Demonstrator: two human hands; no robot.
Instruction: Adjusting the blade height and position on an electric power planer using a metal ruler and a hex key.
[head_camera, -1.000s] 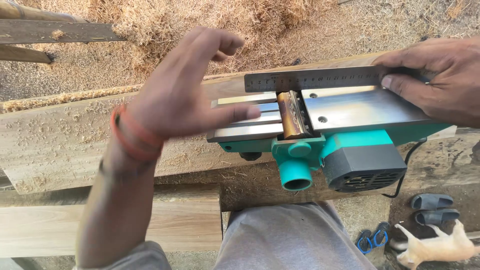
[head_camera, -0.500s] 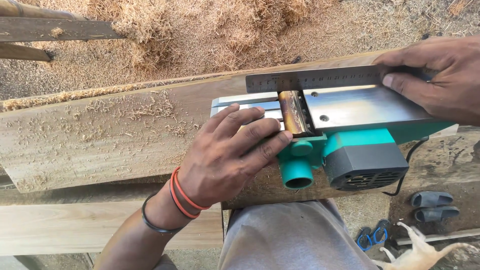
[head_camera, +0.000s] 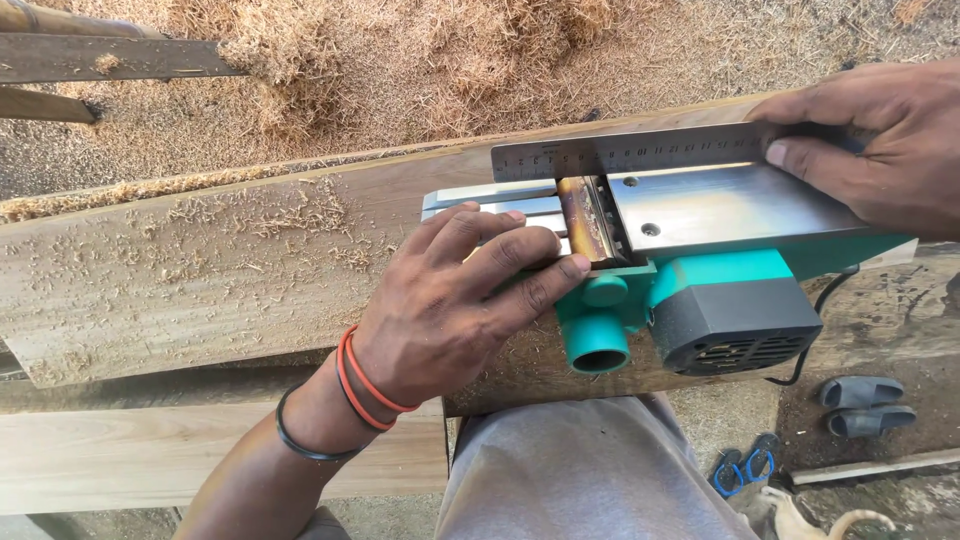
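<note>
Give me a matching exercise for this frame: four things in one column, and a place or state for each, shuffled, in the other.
Things:
1. left hand
2. right hand
3. steel ruler
4. pair of grey sandals

Places or states:
A. on the ground at lower right
B. fingers on the front sole plate of the upturned teal planer
C. laid along the far edge of the planer's sole
D. pressing the ruler's right end down

Pairs: 1-B, 2-D, 3-C, 4-A

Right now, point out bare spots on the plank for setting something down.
Free: the plank left of the left hand, lightly dusted with shavings. Crowded: the right end, where the upturned green planer, steel ruler and right hand sit together.
</note>
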